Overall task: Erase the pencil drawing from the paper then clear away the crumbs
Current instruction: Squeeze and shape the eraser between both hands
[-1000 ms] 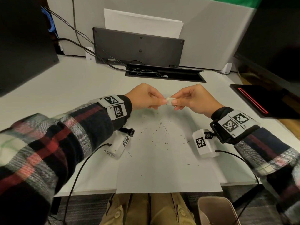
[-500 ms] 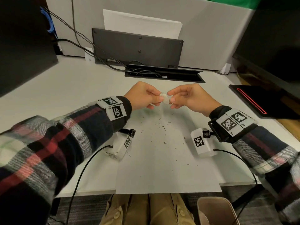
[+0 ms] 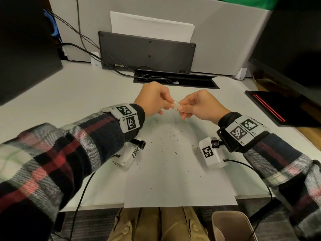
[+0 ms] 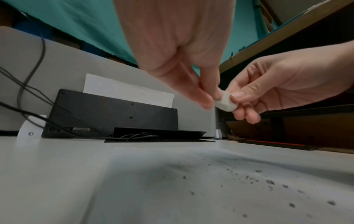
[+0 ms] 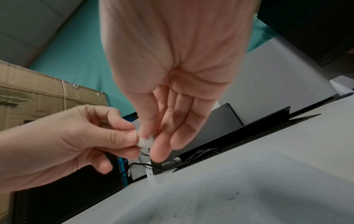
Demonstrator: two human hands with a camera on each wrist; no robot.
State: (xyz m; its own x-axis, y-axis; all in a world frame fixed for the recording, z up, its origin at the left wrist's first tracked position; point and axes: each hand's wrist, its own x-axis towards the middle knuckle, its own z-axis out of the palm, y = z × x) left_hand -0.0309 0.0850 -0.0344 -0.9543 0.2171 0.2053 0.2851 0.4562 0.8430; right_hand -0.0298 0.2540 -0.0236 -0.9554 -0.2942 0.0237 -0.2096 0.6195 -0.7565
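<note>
Two-hand grip on one eraser (image 3: 176, 106), left hand (image 3: 153, 100), right hand (image 3: 199, 106), one paper (image 3: 177, 180)

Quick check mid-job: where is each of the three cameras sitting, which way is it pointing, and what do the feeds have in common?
Head: worn on the head, looking forward and down at the paper and its crumbs; shows both plaid sleeves, left hand, right hand, knees.
Left wrist: low above the desk, looking along the left hand toward the back panel; the right hand enters from the right.
Right wrist: looking along the right hand; the left hand enters from the left.
Shared: all three show the white eraser pinched between both hands.
</note>
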